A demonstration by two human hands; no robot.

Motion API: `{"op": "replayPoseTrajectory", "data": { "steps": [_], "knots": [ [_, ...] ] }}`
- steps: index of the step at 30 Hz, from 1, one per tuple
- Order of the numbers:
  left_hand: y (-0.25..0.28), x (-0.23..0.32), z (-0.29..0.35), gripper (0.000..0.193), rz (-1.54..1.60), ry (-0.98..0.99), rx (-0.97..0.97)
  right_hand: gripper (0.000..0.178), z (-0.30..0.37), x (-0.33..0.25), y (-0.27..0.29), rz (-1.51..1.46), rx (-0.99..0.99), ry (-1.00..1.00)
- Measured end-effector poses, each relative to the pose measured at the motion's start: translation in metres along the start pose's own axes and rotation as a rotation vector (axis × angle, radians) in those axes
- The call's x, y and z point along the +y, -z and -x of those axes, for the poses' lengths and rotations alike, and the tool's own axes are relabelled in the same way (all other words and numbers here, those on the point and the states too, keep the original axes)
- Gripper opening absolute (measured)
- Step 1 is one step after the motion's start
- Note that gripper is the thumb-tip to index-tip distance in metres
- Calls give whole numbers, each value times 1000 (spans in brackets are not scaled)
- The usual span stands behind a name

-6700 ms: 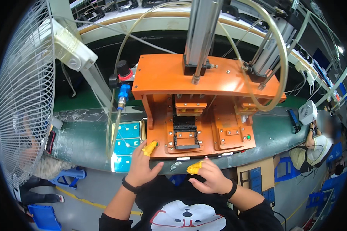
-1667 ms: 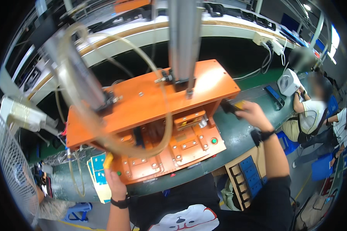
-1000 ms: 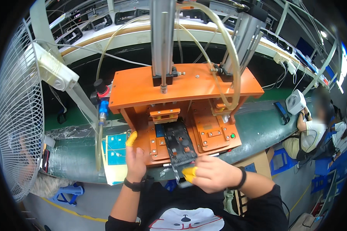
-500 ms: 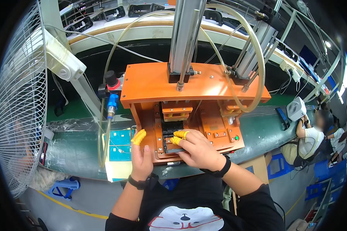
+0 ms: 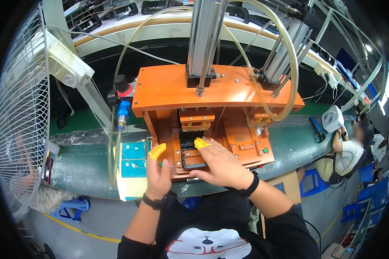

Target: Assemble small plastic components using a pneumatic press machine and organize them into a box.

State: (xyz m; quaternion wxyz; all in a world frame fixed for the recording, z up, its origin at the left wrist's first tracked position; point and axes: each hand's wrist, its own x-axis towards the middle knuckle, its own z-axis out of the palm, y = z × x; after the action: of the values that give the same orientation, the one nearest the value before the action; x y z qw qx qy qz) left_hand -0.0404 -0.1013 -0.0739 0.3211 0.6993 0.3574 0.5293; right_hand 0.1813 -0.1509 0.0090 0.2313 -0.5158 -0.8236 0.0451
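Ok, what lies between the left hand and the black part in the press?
Head view: an orange plate with screws lies between the left hand and the black part; a green button shows between that hand's thumb and forefinger.

This is a factory workshop: an orange pneumatic press (image 5: 224,91) stands at the front edge of a green bench (image 5: 86,168), a co-worker (image 5: 347,155) sits by its right end, black plastic frames (image 5: 125,11) line a white counter (image 5: 168,29) beyond its back edge, and a yellow line (image 5: 90,235) marks the floor (image 5: 108,216).
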Motion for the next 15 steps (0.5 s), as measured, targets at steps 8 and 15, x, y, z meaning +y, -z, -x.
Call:
{"op": "replayPoseTrajectory", "data": {
  "steps": [8, 15],
  "knots": [
    [42, 16, 18, 39, -491, -185, -227, 31, 48, -18, 13, -280, 340, 75],
    [60, 9, 39, 60, -424, -44, -337, 7, 76, -21, -65, -634, 70, 62]
  ]
}}
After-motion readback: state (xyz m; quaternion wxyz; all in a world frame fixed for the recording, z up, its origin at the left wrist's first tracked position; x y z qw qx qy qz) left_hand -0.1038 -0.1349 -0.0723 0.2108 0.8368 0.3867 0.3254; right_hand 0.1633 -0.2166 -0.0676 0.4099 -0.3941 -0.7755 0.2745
